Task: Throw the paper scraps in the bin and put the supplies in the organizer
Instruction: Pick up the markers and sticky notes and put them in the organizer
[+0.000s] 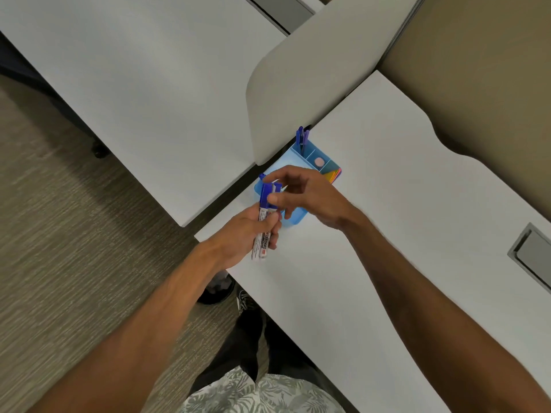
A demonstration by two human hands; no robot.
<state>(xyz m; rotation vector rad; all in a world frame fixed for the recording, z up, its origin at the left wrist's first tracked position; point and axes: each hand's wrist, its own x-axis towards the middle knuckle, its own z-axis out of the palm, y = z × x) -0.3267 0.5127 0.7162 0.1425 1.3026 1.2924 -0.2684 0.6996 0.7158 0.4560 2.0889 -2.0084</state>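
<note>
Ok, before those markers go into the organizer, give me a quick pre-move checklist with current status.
1. Whiteboard markers held in the left hand: ok.
2. Right hand pinching the blue caps: ok, though how firm its grip is cannot be told.
3. Blue organizer directly behind the hands: ok.
4. Large front compartment free: cannot tell, hands cover it.
5. Back corner slot already holds blue pens: ok, avoid it.
6. Caps fully seated: cannot tell.

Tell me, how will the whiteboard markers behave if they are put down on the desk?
The whiteboard markers look stiff and light: the left hand holds them easily. Their round barrels would probably roll on the smooth desk; the blue organizer seems safer.
</note>
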